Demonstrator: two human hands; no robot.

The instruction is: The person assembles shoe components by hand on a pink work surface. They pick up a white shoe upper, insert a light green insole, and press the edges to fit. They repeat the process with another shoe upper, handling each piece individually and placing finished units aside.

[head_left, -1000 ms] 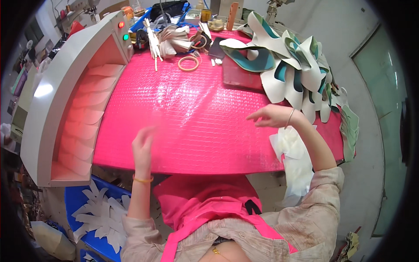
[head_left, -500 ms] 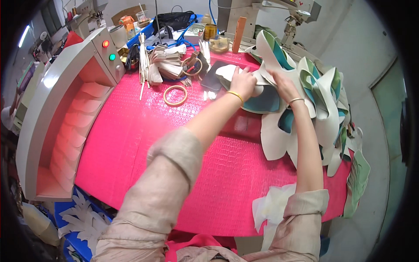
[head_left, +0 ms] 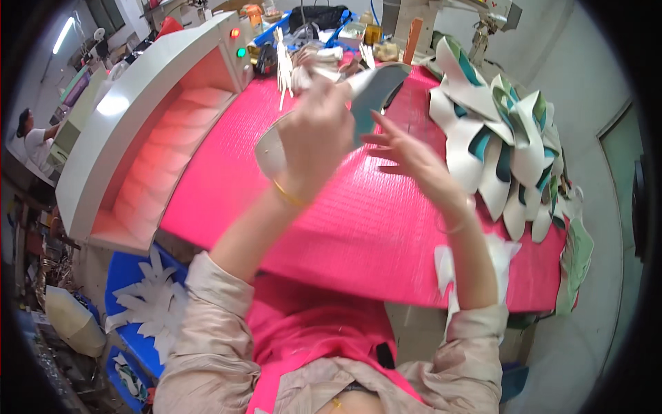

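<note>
My left hand (head_left: 318, 131), slightly blurred, is closed around a curved shoe upper (head_left: 378, 93) that is white on one face and blue-green on the other. It is held up over the pink table, with parts showing on both sides of my fist. Just right of it, my right hand (head_left: 417, 159) has its fingers spread, with nothing visible in them. Farther right lies a heap of similar white shoe uppers (head_left: 465, 155), some with blue-green or pale green lining showing.
A curved white machine (head_left: 148, 90) glowing red inside stands at the left, holding a row of pale pieces. Strip bundles (head_left: 284, 65) lie at the table's back. A blue chair (head_left: 127, 276) bears white scraps (head_left: 155, 297). Another person (head_left: 38, 141) is at far left.
The left hand has brought the shoe upper away from the heap, leftward and nearer to me. My right hand has left the heap and spread its fingers. The head view has shifted.
</note>
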